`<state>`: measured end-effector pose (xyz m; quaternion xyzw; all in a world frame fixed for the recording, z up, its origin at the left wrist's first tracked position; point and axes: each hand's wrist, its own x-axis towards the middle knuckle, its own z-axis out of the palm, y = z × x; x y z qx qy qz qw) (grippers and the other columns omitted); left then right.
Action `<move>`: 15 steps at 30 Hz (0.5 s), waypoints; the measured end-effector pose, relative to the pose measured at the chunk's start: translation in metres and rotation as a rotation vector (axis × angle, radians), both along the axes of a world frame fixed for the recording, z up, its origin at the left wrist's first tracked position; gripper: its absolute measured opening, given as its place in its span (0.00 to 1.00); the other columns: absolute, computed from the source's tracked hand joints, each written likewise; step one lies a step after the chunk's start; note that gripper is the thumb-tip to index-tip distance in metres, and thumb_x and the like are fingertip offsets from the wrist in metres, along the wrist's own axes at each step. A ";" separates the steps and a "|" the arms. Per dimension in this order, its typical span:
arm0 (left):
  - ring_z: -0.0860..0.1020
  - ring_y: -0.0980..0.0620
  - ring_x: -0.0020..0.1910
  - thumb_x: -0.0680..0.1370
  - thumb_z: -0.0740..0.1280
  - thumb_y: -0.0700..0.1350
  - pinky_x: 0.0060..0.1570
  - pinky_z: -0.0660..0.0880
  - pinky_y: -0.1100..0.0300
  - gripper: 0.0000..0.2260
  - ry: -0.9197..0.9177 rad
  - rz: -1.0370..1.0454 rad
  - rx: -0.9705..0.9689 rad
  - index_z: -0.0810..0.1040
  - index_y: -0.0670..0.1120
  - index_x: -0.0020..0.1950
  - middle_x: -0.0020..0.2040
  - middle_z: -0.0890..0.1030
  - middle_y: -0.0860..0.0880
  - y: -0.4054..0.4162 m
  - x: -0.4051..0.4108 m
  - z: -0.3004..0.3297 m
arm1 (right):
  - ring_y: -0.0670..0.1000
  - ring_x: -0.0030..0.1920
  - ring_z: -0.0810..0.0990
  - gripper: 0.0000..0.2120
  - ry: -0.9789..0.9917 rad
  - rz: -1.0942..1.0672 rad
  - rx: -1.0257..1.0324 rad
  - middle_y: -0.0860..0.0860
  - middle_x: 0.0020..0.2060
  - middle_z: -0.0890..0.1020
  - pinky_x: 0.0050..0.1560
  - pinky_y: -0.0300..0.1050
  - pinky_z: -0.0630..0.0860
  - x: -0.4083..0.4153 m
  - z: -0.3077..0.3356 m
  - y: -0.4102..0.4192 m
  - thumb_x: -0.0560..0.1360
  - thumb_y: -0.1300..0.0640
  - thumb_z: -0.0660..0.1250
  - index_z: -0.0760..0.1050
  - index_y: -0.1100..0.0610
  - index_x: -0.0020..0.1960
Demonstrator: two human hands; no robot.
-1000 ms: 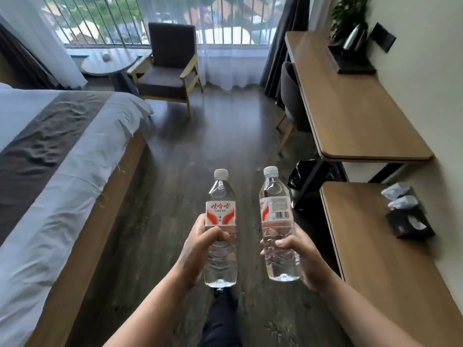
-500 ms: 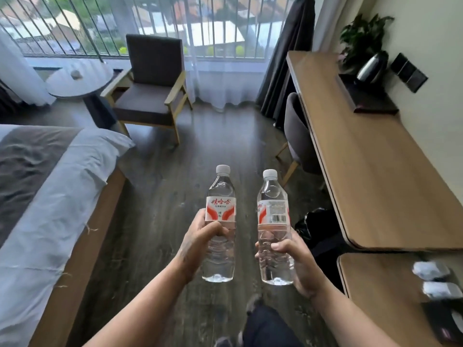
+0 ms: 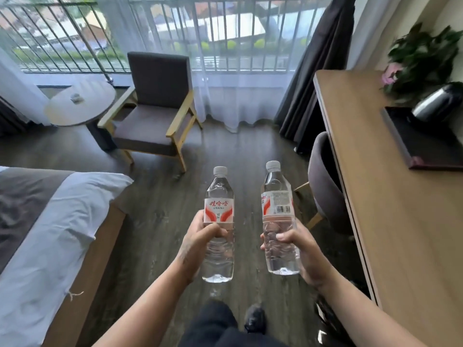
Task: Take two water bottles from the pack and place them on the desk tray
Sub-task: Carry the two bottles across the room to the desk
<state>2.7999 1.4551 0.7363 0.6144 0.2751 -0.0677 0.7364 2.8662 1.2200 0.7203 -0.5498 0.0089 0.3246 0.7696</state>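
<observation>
I hold two clear water bottles upright over the dark wood floor. My left hand (image 3: 198,240) grips the left water bottle (image 3: 219,196), which has a white cap and a red and white label. My right hand (image 3: 304,249) grips the right water bottle (image 3: 276,194), with its barcode facing me. The dark desk tray (image 3: 411,149) lies on the wooden desk (image 3: 390,209) to the right, ahead of both bottles, with a metal kettle (image 3: 437,103) standing on it. The pack is out of sight.
A grey desk chair (image 3: 323,186) is tucked under the desk's left edge. A bed (image 3: 50,221) fills the left side. An armchair (image 3: 155,113) and a round side table (image 3: 80,103) stand by the window. A potted plant (image 3: 423,56) stands behind the kettle.
I have walked forward along the desk. The tray, kettle and armchair are nearer and larger, and the low shelf with tissues has dropped out of view. Both bottles stay held upright.
</observation>
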 end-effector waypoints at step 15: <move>0.86 0.45 0.53 0.61 0.73 0.47 0.59 0.81 0.46 0.32 -0.022 -0.163 0.085 0.78 0.42 0.65 0.59 0.87 0.37 0.109 0.386 -0.013 | 0.65 0.49 0.81 0.32 0.042 -0.181 0.028 0.66 0.51 0.80 0.48 0.57 0.83 0.344 -0.019 0.110 0.62 0.56 0.74 0.77 0.62 0.65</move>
